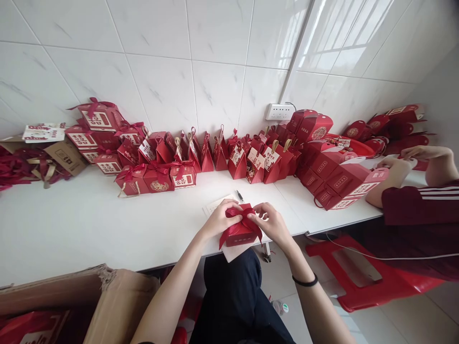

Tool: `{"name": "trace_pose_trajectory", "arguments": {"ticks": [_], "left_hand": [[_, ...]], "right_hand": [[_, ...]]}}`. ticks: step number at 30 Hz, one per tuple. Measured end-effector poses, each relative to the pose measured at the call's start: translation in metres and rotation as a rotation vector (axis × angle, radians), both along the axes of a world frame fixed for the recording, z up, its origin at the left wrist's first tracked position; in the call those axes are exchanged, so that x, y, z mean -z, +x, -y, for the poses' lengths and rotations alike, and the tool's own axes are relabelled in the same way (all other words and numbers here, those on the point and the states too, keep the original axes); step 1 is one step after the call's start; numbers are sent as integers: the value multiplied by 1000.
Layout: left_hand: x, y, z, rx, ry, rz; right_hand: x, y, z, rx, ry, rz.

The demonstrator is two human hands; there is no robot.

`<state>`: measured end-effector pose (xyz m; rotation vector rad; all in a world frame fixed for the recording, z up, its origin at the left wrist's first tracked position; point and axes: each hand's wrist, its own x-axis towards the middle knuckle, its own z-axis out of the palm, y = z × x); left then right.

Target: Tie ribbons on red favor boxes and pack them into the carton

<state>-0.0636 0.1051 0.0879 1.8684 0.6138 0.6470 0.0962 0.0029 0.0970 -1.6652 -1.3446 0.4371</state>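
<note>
A small red gift box (239, 237) sits at the table's front edge, on top of some pale paper (229, 253). A dark red ribbon (224, 236) is tied in a bow over its top, and its tails hang down at both sides. My left hand (225, 217) pinches the bow from the left. From the right, my right hand (268, 222) grips the bow's other side with thumb and fingers. The fingers partly cover the knot. A black pen (239, 195) lies just behind the box.
Rows of red gift boxes (206, 155) line the wall, with stacked boxes (324, 167) at right. Loose ribbons (17, 165) lie at far left. A cardboard carton (122, 291) stands in front at left. At right, a co-worker's hands (426, 153) are near a red tray (358, 147).
</note>
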Motion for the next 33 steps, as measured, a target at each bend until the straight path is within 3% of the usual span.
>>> {"name": "trace_pose_trajectory", "arguments": {"ticks": [3,6,9,12,15,20,27,33], "left_hand": [[1,-2,9,-309,-18,32],[-5,-5,17,-584,-10,-137],[-17,-9,22,-566,26,-361],[-24,-10,24,-484,57,-438],[-20,-8,25,-454,82,-395],[-7,-3,32,-520,102,-231],[3,0,42,-577,67,-112],[5,0,43,-586,50,-72]], "right_hand": [[0,-7,-6,-28,-7,-17],[1,-9,-6,29,-12,-96],[-1,-7,-9,66,2,-147],[-5,-6,-15,-26,-18,-128],[-4,-9,-16,-19,-16,-162],[6,-17,-8,94,-46,-329],[19,-17,-6,75,-24,-778],[22,-19,-6,67,10,-885]]}}
